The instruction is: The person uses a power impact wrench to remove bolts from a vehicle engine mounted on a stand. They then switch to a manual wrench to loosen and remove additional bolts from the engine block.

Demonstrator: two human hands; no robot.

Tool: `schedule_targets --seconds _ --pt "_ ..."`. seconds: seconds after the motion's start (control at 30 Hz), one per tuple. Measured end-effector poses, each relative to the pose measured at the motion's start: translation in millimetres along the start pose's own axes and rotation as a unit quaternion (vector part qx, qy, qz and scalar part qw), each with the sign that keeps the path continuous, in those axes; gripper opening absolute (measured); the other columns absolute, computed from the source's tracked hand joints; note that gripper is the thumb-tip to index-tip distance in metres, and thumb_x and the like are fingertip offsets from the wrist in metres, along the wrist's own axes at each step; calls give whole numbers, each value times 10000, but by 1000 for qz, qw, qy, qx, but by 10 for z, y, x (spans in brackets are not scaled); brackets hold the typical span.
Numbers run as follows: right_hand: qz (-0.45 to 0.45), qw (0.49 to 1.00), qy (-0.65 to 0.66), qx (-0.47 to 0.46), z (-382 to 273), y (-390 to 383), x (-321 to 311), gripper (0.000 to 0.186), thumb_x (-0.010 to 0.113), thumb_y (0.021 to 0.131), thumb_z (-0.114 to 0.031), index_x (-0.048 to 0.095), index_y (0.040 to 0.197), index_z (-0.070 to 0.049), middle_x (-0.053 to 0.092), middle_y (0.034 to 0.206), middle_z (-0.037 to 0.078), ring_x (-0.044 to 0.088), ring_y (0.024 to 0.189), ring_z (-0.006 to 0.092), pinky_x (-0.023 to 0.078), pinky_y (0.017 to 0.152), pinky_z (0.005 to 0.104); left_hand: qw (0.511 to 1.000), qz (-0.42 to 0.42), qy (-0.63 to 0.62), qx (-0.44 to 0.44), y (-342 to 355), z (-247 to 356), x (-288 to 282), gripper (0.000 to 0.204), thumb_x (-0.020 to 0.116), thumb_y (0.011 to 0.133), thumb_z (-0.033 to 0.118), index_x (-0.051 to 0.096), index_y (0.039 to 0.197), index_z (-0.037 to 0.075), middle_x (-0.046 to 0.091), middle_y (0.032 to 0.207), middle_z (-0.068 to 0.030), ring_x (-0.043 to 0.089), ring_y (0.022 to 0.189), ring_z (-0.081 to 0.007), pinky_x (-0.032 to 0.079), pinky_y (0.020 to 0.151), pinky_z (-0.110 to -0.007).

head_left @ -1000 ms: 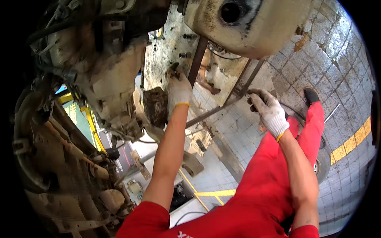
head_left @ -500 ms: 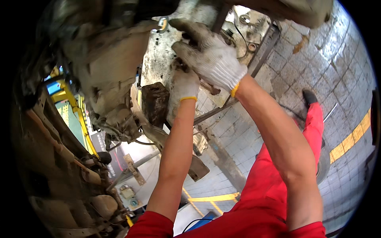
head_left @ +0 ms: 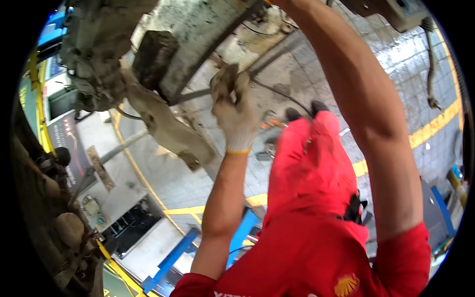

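Note:
My left hand [head_left: 236,111], in a dirty white knit glove with a yellow cuff, is raised in front of a metal stand [head_left: 190,47]. Its blackened fingers are bent but apart, and nothing shows between them. Below and left of it, a long rusty metal arm [head_left: 166,126] juts out from the vehicle's greasy underside [head_left: 94,64]. A dark, grimy block [head_left: 154,59] sits between that arm and the stand. My right forearm [head_left: 354,69] reaches up past the top edge, where the hand is cut off.
Dirty parts and a black cable lie on the stand's lower tray [head_left: 252,42]. A hose [head_left: 430,69] dangles at the right below a metal part [head_left: 388,12]. Blue and yellow frames stand at the left. Yellow lines [head_left: 435,126] cross the tiled floor.
My left hand has come away from beside the right hand and moved down toward me. The right hand has left the picture at the top. The whole view has shifted.

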State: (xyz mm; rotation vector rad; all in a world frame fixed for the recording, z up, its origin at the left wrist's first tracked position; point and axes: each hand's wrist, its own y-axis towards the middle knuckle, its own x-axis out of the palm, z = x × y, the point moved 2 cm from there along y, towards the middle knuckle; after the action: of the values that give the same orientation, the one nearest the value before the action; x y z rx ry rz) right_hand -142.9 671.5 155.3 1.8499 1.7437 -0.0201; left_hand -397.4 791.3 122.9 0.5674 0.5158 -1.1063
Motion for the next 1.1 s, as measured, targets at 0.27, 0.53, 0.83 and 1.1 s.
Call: schedule_targets --seconds 0.27,0.53,0.83,1.1 --pt "-57 958 -277 -51 83 118 428 338 498 959 -239 699 1154 -50 754 1057 183 735 955 365 578 873 469 959 60 -107 -255 -1806 -1111 -268 257 652 1023 110 629 1252 -5 679 1164 -74 640 1030 -127 523 919 -286" --pt "-58 899 -402 -162 722 593 452 531 424 1045 -446 562 1411 -88 607 1370 265 626 1204 443 501 1021 513 876 189 -25 -443 -3354 -1053 -518 371 654 1025 292 656 1274 17 739 1147 -176 720 1070 -318 550 930 -394" --pt "17 967 -247 -51 464 404 157 879 446 968 -765 529 1473 -50 616 1422 262 595 1299 430 484 1041 516 703 353 -104 -609 -5091 -1410 -118 255 622 1051 215 719 1195 29 762 1119 -102 702 1044 -184 539 930 -329" --pt "98 970 -219 39 -103 122 365 676 618 1012 -550 583 1426 -16 653 1386 227 672 1188 380 542 966 463 629 404 -99 -657 -5515 -2327 -195 245 621 1046 232 720 1154 35 771 1070 -116 725 986 -208 551 880 -340"
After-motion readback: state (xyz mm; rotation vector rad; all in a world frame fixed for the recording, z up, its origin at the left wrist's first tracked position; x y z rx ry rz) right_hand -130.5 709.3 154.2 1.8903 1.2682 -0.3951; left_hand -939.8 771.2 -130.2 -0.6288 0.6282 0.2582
